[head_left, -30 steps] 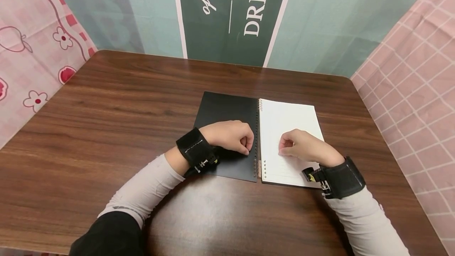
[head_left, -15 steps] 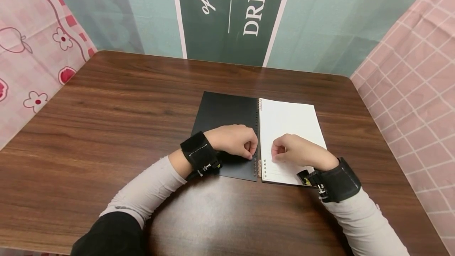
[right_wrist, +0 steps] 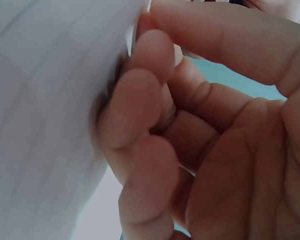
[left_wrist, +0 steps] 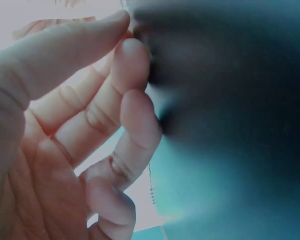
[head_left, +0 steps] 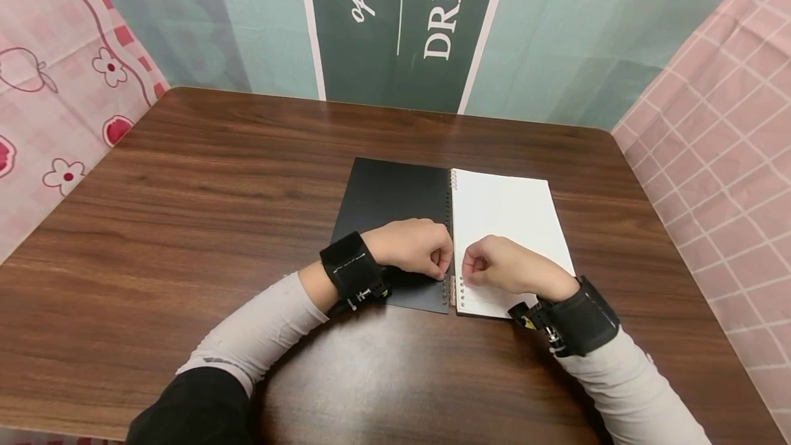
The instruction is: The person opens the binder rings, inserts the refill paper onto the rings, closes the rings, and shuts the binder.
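An open ring-bound notebook (head_left: 494,201) lies on the table, its black cover (head_left: 392,191) turned to the left and white pages on the right. Copper-coloured rings (head_left: 453,290) run along its spine. My left hand (head_left: 410,247) rests its curled fingertips on the black cover, close to the spine. On the lined page (right_wrist: 45,100), the curled fingers of my right hand (head_left: 509,265) touch the paper beside the punched holes (head_left: 462,294). Thumb and forefinger nearly meet on both hands. Nothing held shows between the left fingertips (left_wrist: 132,57); the right thumb tip is partly cut off in its wrist view.
The brown wooden table (head_left: 216,191) extends widely around the notebook. A blue-green cloth (head_left: 556,40) with white lettering hangs behind it. Pink patterned cloths hang at the left (head_left: 68,88) and right (head_left: 723,122). Black straps with small cameras circle both wrists.
The right hand has slid left over the page to the spine. My left hand has shifted slightly right and nearer to me. The notebook stays in place.
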{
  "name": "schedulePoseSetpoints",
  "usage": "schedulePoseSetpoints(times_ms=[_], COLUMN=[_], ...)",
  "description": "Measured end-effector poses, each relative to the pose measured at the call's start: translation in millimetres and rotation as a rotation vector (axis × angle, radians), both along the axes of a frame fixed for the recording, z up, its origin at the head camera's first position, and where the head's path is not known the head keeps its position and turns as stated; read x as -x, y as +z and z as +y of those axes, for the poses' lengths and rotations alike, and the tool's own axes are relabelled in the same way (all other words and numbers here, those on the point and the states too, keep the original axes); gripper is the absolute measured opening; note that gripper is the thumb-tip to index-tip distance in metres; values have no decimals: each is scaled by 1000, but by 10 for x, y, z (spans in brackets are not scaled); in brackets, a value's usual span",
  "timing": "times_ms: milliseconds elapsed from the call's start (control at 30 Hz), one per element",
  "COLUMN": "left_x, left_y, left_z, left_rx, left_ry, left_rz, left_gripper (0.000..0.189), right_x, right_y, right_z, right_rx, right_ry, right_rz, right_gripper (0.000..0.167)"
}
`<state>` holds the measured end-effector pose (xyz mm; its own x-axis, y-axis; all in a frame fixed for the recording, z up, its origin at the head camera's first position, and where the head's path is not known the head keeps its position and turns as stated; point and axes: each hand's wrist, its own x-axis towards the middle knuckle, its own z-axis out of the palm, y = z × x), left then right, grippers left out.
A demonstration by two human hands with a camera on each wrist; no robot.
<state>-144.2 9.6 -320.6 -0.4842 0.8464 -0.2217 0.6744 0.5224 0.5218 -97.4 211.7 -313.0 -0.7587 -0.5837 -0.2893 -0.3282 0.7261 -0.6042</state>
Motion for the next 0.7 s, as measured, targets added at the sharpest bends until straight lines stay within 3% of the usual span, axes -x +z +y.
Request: schedulePoseSetpoints(times_ms=[700], left_x=[24], left_y=[-30], left_z=[13], left_rx=[-61], left_ry=[6], left_rz=[-19], left_gripper=[15], right_x=[-28], right_y=[-60], right_z=[-10], right_rx=[73], right_ry=[-37], right_rz=[58], right_gripper=[14])
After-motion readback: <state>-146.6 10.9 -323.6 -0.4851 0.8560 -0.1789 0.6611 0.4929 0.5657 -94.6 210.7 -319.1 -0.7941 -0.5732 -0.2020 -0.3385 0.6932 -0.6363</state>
